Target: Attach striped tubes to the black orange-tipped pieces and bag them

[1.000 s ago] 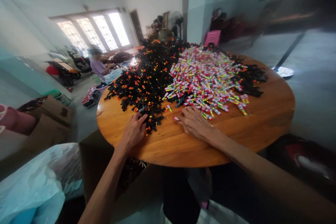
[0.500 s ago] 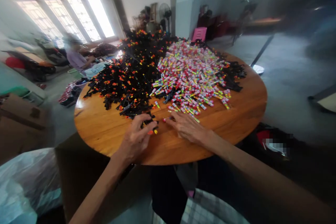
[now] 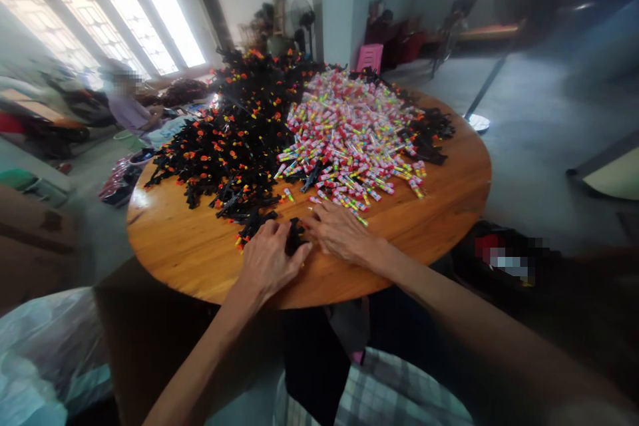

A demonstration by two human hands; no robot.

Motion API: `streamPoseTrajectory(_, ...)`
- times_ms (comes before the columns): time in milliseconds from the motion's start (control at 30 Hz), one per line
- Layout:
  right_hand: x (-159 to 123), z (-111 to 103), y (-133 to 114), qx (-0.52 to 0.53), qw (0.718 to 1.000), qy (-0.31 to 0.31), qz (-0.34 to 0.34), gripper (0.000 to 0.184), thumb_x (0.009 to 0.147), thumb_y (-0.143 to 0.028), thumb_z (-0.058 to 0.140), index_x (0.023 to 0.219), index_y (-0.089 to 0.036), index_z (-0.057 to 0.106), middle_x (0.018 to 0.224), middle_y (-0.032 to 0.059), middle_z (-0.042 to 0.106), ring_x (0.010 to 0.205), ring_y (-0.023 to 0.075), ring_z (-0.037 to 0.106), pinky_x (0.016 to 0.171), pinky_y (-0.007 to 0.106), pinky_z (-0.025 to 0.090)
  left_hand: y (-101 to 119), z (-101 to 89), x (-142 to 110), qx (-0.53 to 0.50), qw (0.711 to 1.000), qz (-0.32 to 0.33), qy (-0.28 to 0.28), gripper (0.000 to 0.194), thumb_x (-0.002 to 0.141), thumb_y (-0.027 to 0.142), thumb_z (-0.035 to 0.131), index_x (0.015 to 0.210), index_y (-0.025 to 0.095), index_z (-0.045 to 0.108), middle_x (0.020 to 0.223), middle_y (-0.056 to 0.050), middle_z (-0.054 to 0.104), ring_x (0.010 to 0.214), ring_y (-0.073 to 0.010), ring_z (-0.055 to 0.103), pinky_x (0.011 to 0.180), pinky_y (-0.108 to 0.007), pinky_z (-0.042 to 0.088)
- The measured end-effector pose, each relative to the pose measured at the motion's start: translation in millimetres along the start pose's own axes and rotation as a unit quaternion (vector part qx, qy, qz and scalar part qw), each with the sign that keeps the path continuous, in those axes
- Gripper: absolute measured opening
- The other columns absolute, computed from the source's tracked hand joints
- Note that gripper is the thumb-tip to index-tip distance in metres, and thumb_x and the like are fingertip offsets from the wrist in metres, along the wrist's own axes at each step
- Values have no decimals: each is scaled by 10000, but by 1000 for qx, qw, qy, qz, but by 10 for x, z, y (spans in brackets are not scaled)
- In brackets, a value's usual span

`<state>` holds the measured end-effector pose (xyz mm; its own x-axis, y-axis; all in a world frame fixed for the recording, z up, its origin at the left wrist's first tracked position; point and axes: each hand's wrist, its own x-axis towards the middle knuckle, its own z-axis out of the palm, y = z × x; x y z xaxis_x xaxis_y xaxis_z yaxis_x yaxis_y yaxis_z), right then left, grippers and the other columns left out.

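My left hand is curled over the near part of the table, its thumb and fingers around a black plastic toy gun. More black toy guns with orange and yellow ends lie right beside its knuckles. My right hand is close on the other side, its bent fingertips at the held toy gun; whatever they pinch is hidden. Just beyond the right hand spreads a heap of small pink-and-white tubes with coloured beads. A large pile of black toy guns rises to its left.
Both heaps stand on a round wooden table. A person sits at the left near the windows. A pink stool and a standing fan are behind. Cardboard boxes and a plastic bag are at the left.
The view has shifted, moving the table left in the picture. My hands have come closer together, and the left hand has turned more palm-down over the toy gun.
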<state>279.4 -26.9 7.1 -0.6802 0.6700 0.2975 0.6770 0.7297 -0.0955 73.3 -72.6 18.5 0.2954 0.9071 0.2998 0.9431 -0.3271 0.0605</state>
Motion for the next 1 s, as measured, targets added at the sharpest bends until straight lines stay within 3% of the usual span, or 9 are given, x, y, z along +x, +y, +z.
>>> streamPoseTrajectory(133, -29, 50, 61, 17, 1000, 1, 7, 252, 954, -200, 567, 1163, -149, 699, 1314, 184, 605, 1221, 301, 552, 1024, 459, 458, 82, 19, 228, 54, 996, -37, -57, 316, 844, 465, 664, 905, 157, 700, 885, -137, 689, 792, -288, 700, 702, -376, 561)
streamPoseTrajectory(267, -88, 45, 76, 15, 1000, 12, 16, 261, 965, -215, 559, 1175, -164, 704, 1353, 177, 589, 1205, 302, 542, 1010, 459, 453, -53, -85, 321, 22, 992, -1, -120, 149, 816, 292, 615, 784, 168, 692, 749, -119, 702, 695, -276, 699, 716, -382, 552)
streamPoseTrajectory(467, -158, 83, 83, 30, 999, 21, 14, 296, 971, -185, 534, 1238, -170, 661, 1268, 148, 616, 1136, 267, 567, 977, 418, 466, -325, -274, 364, -128, 970, 93, -185, 305, 849, 119, 443, 930, 198, 726, 755, -29, 723, 624, -168, 659, 621, -270, 506)
streamPoseTrajectory(533, -173, 123, 104, 38, 999, 30, 13, 320, 968, -186, 540, 1271, -175, 640, 1275, 147, 609, 1123, 261, 576, 964, 408, 474, -374, -248, 350, -138, 972, 83, -169, 298, 875, 131, 449, 976, 187, 724, 738, -26, 715, 602, -160, 642, 599, -264, 504)
streamPoseTrajectory(600, -185, 157, 122, 40, 999, 34, 9, 319, 964, -183, 545, 1271, -174, 633, 1289, 151, 599, 1130, 258, 576, 960, 401, 476, -363, -214, 285, -117, 986, 68, -101, 286, 906, 151, 453, 1022, 170, 713, 794, -57, 723, 661, -183, 663, 652, -295, 544)
streamPoseTrajectory(667, -202, 174, 133, 38, 999, 34, 11, 323, 963, -173, 541, 1275, -180, 624, 1298, 147, 591, 1153, 258, 566, 970, 400, 471, -296, -220, 154, -114, 990, 86, -13, 302, 950, 175, 441, 1127, 163, 685, 992, -110, 732, 877, -224, 701, 807, -356, 584)
streamPoseTrajectory(733, -229, 166, 134, 34, 999, 30, 20, 308, 965, -164, 526, 1256, -183, 625, 1249, 132, 604, 1127, 255, 571, 951, 396, 475, -211, -279, -31, -145, 979, 142, 29, 349, 974, 213, 472, 1290, 177, 616, 1231, -151, 673, 1126, -259, 660, 964, -420, 569)
streamPoseTrajectory(900, -313, 54, 109, 47, 998, 22, 44, 252, 988, -163, 470, 1160, -164, 654, 1130, 122, 630, 1009, 239, 595, 881, 374, 493, -157, -412, -490, -154, 950, 265, -55, 716, 879, 381, 705, 1531, 284, 425, 1518, -179, 492, 1403, -387, 476, 1088, -609, 496)
streamPoseTrajectory(1000, -351, -4, 81, 91, 993, 26, 68, 232, 999, -183, 476, 1139, -173, 661, 1118, 113, 647, 981, 226, 617, 875, 362, 504, -196, -325, -604, -144, 942, 296, -66, 548, 905, 287, 692, 1432, 264, 543, 1457, -165, 559, 1405, -365, 475, 1082, -576, 517)
